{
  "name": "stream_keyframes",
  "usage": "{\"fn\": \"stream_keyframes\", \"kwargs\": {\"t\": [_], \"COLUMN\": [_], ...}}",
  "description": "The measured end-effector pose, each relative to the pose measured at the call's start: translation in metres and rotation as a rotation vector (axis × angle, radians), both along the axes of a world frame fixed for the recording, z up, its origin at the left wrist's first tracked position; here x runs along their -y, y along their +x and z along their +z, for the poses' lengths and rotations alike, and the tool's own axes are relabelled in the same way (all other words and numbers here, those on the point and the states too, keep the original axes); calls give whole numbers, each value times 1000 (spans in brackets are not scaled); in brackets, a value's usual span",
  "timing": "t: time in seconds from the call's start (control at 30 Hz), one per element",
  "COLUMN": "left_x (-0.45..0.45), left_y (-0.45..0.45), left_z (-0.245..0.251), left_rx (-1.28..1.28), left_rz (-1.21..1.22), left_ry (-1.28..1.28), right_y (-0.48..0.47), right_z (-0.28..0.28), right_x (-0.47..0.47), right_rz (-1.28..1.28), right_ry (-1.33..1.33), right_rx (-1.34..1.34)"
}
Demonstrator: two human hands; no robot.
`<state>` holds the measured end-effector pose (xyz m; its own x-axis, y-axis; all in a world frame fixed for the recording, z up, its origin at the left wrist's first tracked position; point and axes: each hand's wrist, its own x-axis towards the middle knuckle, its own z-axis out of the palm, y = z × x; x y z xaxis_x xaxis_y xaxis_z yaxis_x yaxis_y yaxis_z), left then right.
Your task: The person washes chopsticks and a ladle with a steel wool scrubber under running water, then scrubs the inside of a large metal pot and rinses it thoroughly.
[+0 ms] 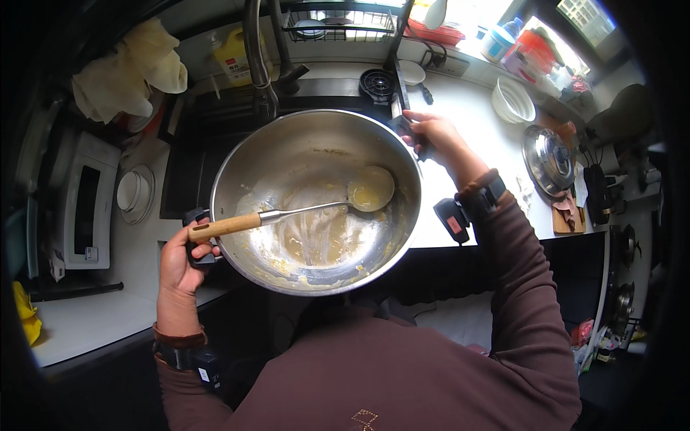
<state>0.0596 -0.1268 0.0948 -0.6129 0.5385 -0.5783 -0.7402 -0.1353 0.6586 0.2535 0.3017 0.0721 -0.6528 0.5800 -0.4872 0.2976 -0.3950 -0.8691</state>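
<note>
A large two-handled stainless steel wok, streaked inside with yellowish food residue, is held in front of me. My left hand grips its black left handle, with the thumb by the wooden handle of a metal ladle. The ladle lies across the wok, its bowl against the inner right side with some yellowish liquid in it. At the wok's upper right, my right hand is closed around the other black handle. Behind the wok are a dark sink and a metal faucet, partly hidden by the rim.
To the left are a white microwave and stacked white dishes. A yellow detergent bottle stands behind the sink. On the right counter are a white plastic basket, a metal lid and a wooden board.
</note>
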Motion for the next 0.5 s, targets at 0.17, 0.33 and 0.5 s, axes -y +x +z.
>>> {"fn": "stream_keyframes", "kwargs": {"t": [0.17,0.33,0.5], "left_x": [36,64,67], "left_y": [-40,-70,-68], "left_z": [1,-7,-14], "left_rx": [-25,-179,-240], "left_rz": [71,189,170], "left_ry": [-27,-94,-79], "right_y": [-60,-105,-106], "right_z": [-16,-4,33], "right_x": [33,77,136], "right_rz": [-81,152,638], "right_ry": [-26,335,1245], "right_rx": [10,118,-65]}}
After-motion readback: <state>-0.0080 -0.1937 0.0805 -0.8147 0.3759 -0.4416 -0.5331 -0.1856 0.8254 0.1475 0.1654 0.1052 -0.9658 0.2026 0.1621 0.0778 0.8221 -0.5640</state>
